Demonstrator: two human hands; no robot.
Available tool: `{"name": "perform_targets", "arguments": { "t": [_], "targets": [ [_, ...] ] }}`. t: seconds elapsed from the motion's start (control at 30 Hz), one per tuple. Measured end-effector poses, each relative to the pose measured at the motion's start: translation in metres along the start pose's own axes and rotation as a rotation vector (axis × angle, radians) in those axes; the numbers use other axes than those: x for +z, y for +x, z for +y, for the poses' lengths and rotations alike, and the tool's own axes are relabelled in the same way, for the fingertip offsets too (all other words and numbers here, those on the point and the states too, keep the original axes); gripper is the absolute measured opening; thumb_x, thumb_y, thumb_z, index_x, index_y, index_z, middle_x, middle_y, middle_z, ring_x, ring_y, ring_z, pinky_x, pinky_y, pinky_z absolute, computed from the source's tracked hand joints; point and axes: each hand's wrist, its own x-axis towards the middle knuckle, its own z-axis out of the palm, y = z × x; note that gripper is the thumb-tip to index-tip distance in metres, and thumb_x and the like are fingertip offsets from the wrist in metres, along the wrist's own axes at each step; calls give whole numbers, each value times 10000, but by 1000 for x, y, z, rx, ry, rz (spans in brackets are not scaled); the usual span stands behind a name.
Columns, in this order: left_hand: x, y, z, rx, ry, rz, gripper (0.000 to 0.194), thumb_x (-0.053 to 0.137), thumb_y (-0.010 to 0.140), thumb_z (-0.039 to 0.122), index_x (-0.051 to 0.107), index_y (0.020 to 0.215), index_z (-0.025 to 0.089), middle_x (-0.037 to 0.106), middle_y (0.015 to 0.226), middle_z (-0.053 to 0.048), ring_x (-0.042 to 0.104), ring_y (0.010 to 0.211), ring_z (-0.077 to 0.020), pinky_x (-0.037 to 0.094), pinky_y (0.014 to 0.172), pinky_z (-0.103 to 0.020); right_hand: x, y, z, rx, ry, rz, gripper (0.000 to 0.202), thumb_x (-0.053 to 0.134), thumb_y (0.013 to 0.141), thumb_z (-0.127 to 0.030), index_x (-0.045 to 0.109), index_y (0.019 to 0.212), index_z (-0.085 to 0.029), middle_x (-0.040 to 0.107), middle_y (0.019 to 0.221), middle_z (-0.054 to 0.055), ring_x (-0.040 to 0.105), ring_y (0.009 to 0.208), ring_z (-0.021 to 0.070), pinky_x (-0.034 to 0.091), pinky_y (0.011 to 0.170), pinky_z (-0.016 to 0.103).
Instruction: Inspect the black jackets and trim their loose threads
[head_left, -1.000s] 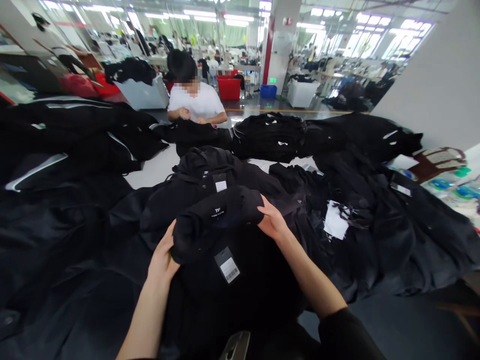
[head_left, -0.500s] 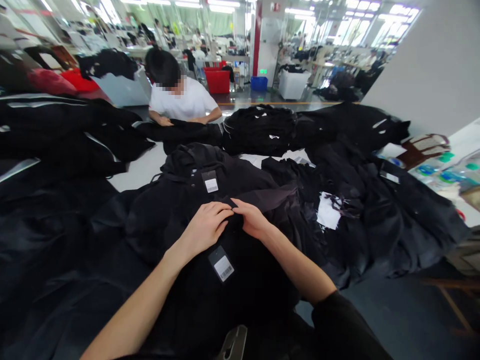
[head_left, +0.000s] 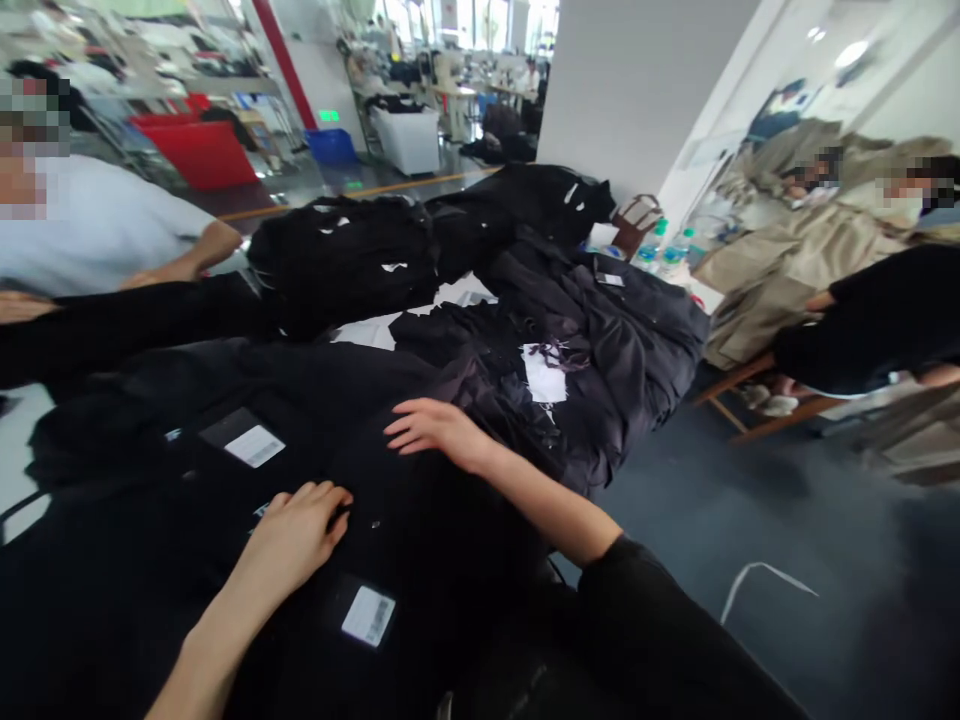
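Observation:
A black garment (head_left: 405, 570) is spread out in front of me. My left hand (head_left: 304, 525) rests on it with curled fingers and thumb closed on the cloth. Above the same dark cloth, to the right, my right hand (head_left: 442, 432) is open with its fingers apart and holds nothing. One hang tag with a white barcode label (head_left: 369, 615) lies below my left hand. Another white-labelled hang tag (head_left: 255, 446) is on the black cloth beyond it. Small white lettering shows partly behind my left hand.
Folded black garments (head_left: 345, 260) are stacked at the back, and more dark clothing (head_left: 600, 340) is heaped right. White paper with thread scraps (head_left: 545, 372) lies on that heap. A co-worker in white (head_left: 127, 220) handles black cloth at left. Another person sits on a wooden stool (head_left: 739, 400).
My view has swung to the right. My hands, together on the cloth before, are now apart: the right has let go and opened, while the left stays on the garment.

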Motion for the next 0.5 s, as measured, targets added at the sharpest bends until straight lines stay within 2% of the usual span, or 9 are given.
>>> {"name": "perform_targets", "arguments": {
  "t": [0.07,0.1,0.13,0.17,0.23,0.3,0.4,0.5],
  "targets": [
    [4,4,-6,-31,-46,-10,183,496,819,318,649,842,220,673,858,-45,599,826,-248,368,724,-370,-44,-16,-43,-152,-305,241,259,541,834,-319,631,1045,-200,705,943,58,679,823,172,523,814,333],
    [5,5,-7,-46,-64,-11,185,492,821,329,643,838,224,667,857,-42,599,831,-245,371,728,-366,-68,-25,-63,-183,-489,437,241,476,862,-276,640,1020,-198,702,931,56,668,826,156,510,833,313],
    [6,6,-8,-63,-81,-14,186,486,824,335,638,831,228,660,849,-38,597,828,-240,374,732,-362,-90,-35,-80,-153,-690,624,263,421,878,-232,646,1009,-201,697,950,57,658,853,148,495,853,296],
    [7,7,-9,-83,-99,-18,187,480,828,342,631,822,231,651,834,-33,593,818,-234,377,732,-357,-111,-45,-92,-69,-874,742,279,395,886,-207,650,1000,-210,693,988,53,649,909,148,477,880,288],
    [9,7,-11,-116,-146,-25,198,466,842,356,618,809,233,629,803,-26,581,789,-219,385,721,-341,-140,-64,-98,29,-957,782,176,500,847,-198,668,902,-186,693,964,81,631,970,200,447,910,320],
    [14,6,-13,-116,-209,-12,212,455,857,370,602,798,229,607,780,-24,564,772,-208,396,709,-321,-152,-79,-82,120,-966,734,68,643,766,-208,674,820,-181,689,828,71,636,911,229,449,877,332],
    [22,4,-16,-77,-286,46,189,471,852,360,577,786,218,592,776,-26,545,778,-203,412,716,-304,-146,-90,-37,202,-918,637,194,777,620,-178,670,782,-190,661,702,22,631,797,211,459,815,313],
    [26,4,-17,-67,-310,92,149,494,832,335,562,777,214,585,770,-22,537,765,-199,417,719,-301,-136,-86,-6,186,-833,606,179,772,596,-168,627,699,-189,658,711,5,619,827,194,451,834,298]
  ]
}}
